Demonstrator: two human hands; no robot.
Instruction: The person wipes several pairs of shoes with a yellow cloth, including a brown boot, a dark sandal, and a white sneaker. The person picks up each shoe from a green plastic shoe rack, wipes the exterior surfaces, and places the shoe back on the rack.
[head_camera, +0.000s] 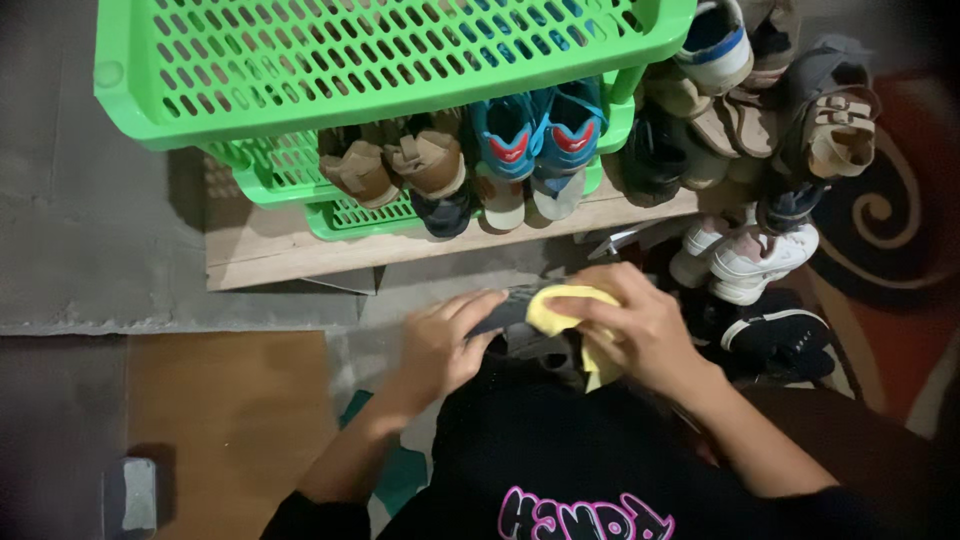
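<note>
Your left hand clasps the dark grey shoe from its left side, in front of the green slotted plastic shoe rack, while your right hand, fingers pressed together, pinches the crumpled yellow cloth onto its right end.

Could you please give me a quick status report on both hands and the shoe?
Left hand steadies dark shoe. Right hand presses yellow cloth on it. Green rack ahead, apart.
</note>
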